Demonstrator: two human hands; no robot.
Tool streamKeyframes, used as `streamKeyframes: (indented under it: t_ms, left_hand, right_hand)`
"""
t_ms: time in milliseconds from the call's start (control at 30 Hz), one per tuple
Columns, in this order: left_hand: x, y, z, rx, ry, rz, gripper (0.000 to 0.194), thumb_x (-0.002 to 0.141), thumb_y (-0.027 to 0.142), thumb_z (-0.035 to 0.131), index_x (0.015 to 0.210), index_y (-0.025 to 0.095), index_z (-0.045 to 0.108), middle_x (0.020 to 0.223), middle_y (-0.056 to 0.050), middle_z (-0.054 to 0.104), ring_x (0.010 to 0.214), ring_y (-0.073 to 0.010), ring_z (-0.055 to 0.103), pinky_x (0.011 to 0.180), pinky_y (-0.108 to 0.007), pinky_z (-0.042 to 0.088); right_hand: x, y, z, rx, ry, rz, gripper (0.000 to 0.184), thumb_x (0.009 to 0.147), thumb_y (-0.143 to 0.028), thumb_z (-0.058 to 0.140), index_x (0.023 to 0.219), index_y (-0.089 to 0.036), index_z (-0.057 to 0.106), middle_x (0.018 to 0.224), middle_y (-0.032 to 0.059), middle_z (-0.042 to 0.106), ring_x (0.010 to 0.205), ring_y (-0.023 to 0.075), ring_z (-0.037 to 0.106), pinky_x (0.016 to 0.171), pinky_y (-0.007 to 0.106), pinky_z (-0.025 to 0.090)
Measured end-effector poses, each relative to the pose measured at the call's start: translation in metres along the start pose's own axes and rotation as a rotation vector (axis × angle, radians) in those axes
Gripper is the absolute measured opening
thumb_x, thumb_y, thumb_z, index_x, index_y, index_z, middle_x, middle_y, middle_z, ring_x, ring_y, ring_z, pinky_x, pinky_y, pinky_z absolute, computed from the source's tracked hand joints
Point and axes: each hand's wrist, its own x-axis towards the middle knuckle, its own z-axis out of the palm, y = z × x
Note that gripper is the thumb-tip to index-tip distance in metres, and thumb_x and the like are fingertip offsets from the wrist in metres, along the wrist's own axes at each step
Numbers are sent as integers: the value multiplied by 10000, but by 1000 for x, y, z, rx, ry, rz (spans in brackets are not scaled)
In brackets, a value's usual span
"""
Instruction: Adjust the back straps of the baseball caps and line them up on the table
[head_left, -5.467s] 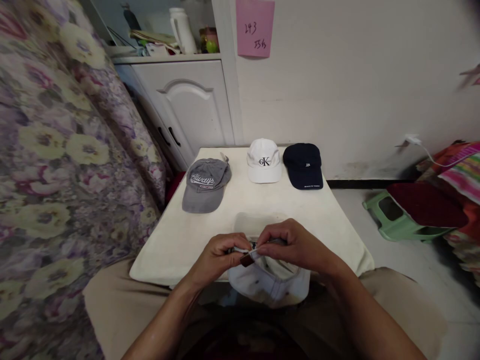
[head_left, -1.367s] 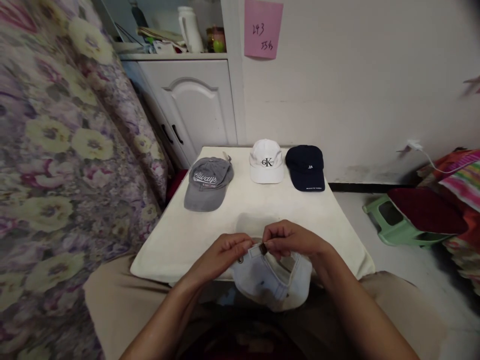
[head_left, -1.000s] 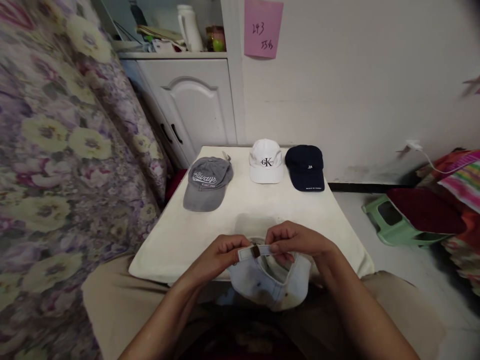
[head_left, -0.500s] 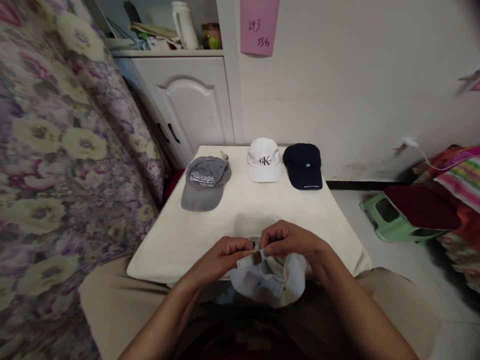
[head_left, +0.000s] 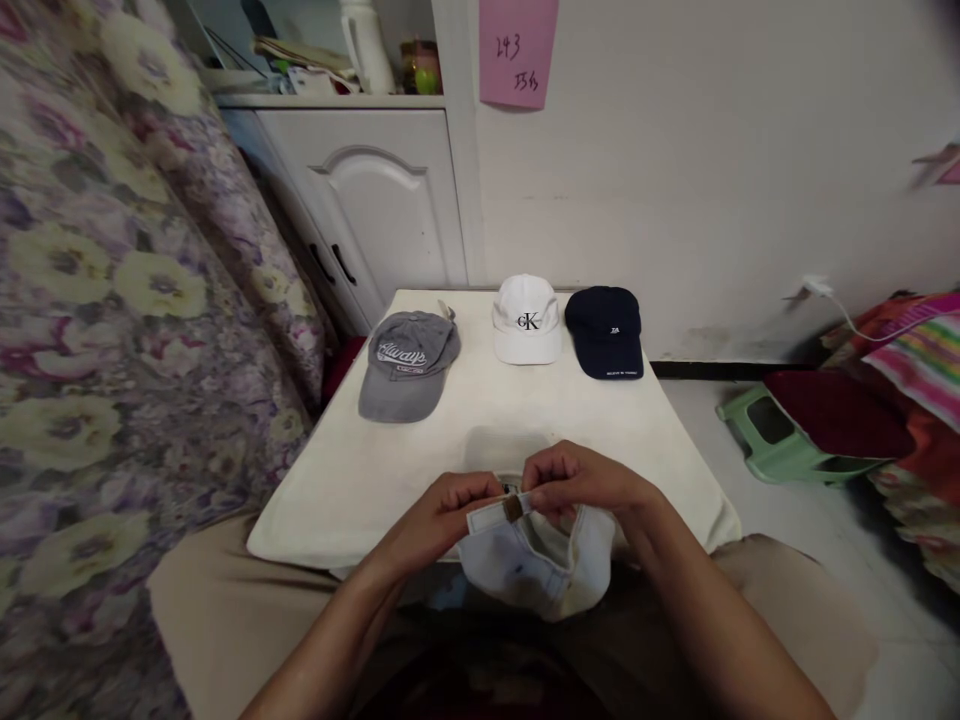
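My left hand point(head_left: 442, 515) and my right hand point(head_left: 589, 480) both pinch the strap point(head_left: 485, 518) of the pale cap point(head_left: 536, 575) — its body is just below, between them.

Left hand point(head_left: 448, 508) and right hand point(head_left: 581, 480) close together, both pinching, bare forearms point(head_left: 705, 590) angled inward

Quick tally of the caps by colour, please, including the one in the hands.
Grey cap: 1
White cap: 1
Navy cap: 1
Pale blue cap, held: 1
Total: 4 caps
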Motion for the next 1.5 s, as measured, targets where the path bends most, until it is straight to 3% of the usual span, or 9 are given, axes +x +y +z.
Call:
streamKeyframes:
  t_ms: [267, 533, 733, 1000, 1500]
  left_hand:
    - [3, -3, 1, -4, 13, -21, 282, 820, 391, 634, 700, 139, 592, 623, 34, 474, 586, -106, 356, 532, -220, 263]
    - [1, -1, -7, -26, 14, -15, 398, 880, 460, 558, 616, 163, 546, 572, 39, 394, 541, -106, 311, 487, -248, 215]
    - [3, -4, -2, 2, -55, -28, 304, 854, 376, 595, 653, 151, 558, 603, 49, 432, 556, -92, 330, 514, -226, 247]
    - [5, 0, -1, 37, -34, -11, 146, 776, 228, 581, 657, 154, 540, 587, 64, 423, 549, -84, 327, 525, -220, 255]
    - [5, -3, 3, 50, -105, -24, 344, 843, 421, 597, 634, 168, 493, 591, 50, 396, 543, -91, 311, 498, -229, 236]
  right_hand:
    - [3, 3, 1, 19, -3, 0, 243, 803, -354, 741, 845, -128, 661, 603, -34, 644, 459, 58, 485, 462, 179, 368]
    - [2, 5, -2, 49, 50, 29, 225, 790, -333, 749, 818, -132, 654, 573, -46, 609, 471, 65, 511, 438, 163, 363]
    - [1, 7, 1, 54, 46, 32, 214, 802, -323, 744, 813, -131, 650, 566, -40, 623, 441, 53, 490, 426, 154, 353]
    - [-7, 6, -3, 99, 5, 29, 208, 832, -325, 717, 855, -133, 641, 615, -19, 660, 481, 66, 540, 462, 163, 399]
    - [-6, 2, -2, 29, -64, 38, 209, 826, -329, 726, 822, -132, 658, 597, -35, 644, 453, 51, 458, 462, 178, 336]
